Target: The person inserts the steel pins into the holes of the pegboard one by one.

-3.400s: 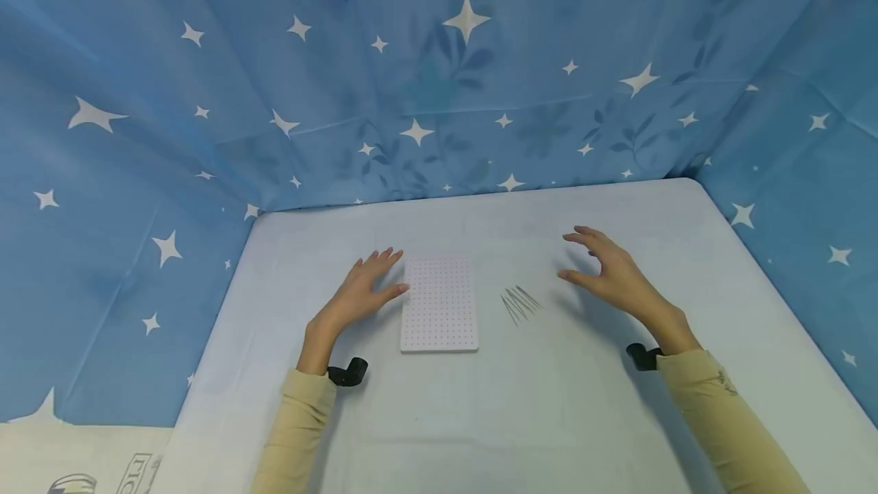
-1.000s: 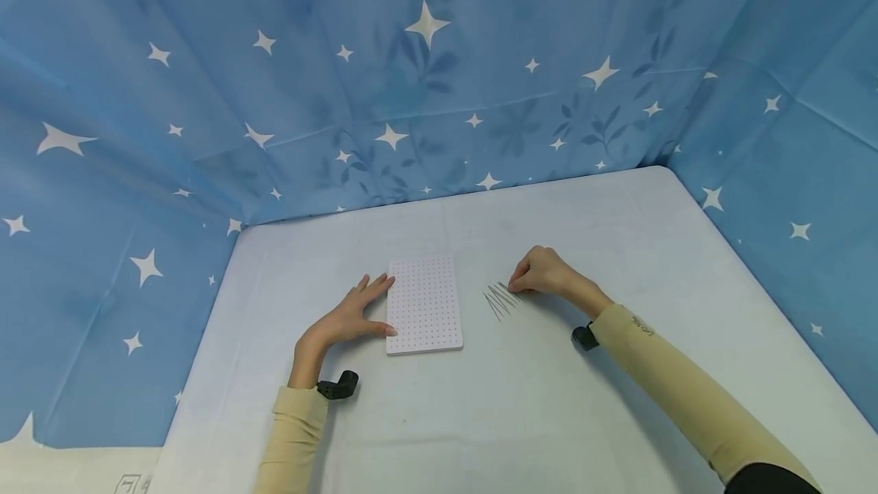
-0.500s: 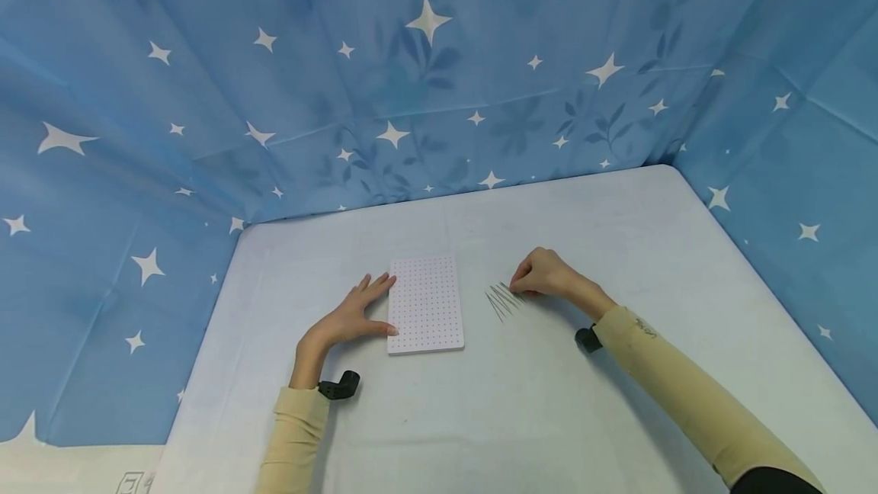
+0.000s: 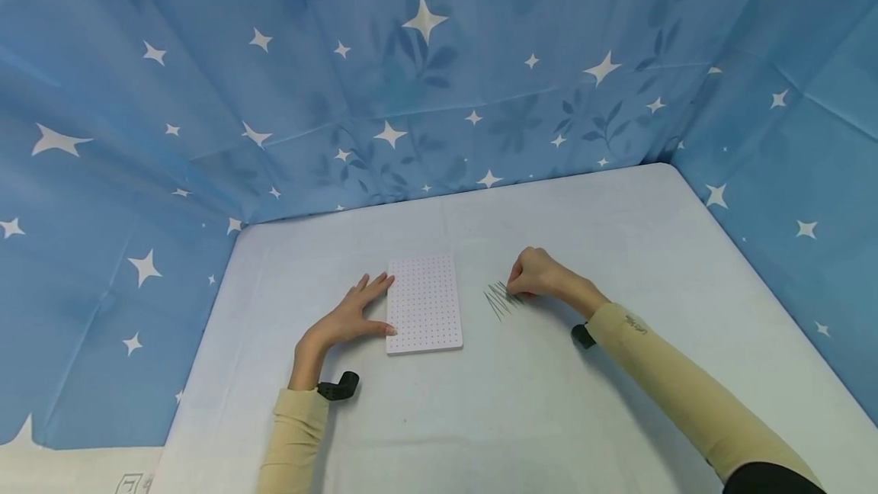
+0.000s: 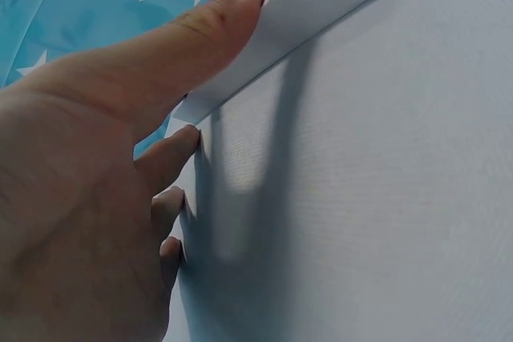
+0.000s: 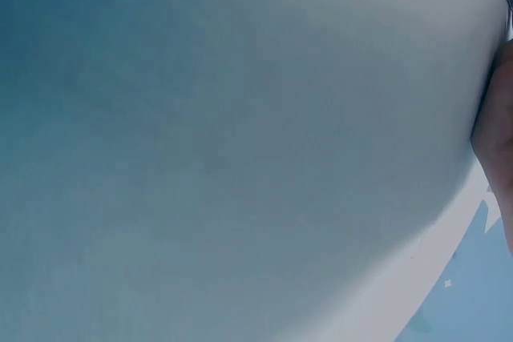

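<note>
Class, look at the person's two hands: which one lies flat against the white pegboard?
The left hand: its straight fingers rest along the pegboard's left edge. The right hand is curled at the thin pins instead.

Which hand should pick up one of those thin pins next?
Probably the right hand. Its curled fingers are already at the near end of the pile of pins. The left hand lies flat against the left edge of the white board, apart from the pins.

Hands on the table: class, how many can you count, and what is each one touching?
2. The left hand lies flat, fingers straight, against the left edge of the white perforated board. The right hand, fingers curled, is at the right end of the thin pins.
</note>
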### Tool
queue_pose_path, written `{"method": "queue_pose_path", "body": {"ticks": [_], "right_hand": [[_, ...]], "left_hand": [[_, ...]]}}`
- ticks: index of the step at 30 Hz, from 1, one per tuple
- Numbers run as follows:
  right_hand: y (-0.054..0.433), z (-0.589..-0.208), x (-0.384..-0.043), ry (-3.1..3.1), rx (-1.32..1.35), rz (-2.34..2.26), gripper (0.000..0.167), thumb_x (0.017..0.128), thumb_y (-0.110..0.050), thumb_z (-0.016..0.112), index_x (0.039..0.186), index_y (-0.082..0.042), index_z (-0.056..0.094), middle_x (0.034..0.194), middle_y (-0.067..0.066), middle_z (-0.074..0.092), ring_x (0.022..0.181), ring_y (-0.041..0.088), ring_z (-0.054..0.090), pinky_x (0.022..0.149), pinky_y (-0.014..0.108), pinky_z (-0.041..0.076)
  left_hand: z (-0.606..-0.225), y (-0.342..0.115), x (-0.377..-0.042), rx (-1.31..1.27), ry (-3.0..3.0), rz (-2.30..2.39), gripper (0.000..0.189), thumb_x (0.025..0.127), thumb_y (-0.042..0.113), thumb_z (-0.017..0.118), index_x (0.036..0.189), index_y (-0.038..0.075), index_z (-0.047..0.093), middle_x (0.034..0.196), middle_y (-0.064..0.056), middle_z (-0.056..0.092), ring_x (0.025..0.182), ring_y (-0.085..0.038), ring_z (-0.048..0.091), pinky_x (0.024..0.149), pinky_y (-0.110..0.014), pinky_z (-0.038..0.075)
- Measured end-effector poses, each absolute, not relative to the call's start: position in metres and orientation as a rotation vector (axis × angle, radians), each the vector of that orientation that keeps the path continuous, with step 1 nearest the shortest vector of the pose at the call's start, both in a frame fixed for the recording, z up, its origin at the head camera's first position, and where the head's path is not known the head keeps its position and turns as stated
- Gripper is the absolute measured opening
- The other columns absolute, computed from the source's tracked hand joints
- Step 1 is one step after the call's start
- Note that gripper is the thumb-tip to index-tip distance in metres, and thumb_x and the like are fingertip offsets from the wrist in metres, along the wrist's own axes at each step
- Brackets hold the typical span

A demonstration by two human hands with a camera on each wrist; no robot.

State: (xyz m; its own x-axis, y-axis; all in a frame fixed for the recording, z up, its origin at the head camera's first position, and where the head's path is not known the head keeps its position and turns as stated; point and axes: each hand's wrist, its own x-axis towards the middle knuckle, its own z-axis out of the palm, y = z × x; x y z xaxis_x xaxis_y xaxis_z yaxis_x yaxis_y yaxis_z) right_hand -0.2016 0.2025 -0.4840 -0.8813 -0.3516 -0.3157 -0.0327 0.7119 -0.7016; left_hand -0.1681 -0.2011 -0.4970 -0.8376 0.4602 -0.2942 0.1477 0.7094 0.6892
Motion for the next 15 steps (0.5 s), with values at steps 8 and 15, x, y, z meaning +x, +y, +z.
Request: {"method": "queue_pose_path", "body": {"ticks": [8,15], "right_hand": [[0.2082,-0.4842,-0.1992,2.457,-0.308,-1.075,0.009,0.083,-0.004,0.070,0.078,-0.003,0.077,0.065,0.005,0.070,0.057,0.015,0.064,0.056,0.025,0.054],[0.2055,-0.4839,-0.2008,2.453,-0.320,-1.062,0.009,0.083,-0.002,0.069,0.077,-0.003,0.076,0.063,0.005,0.069,0.054,0.015,0.065,0.054,0.025,0.056]], "left_hand": [[-0.4965,-0.2005,-0.1699,0.460,2.463,0.945,0.103,0.083,0.041,0.086,0.165,0.024,0.026,0.174,-0.002,0.012,0.160,-0.039,-0.008,0.121,-0.075,0.004],[-0.4978,-0.2010,-0.1694,0.458,2.462,0.951,0.103,0.083,0.038,0.086,0.165,0.022,0.027,0.174,-0.004,0.012,0.160,-0.039,-0.009,0.122,-0.073,0.003]]}}
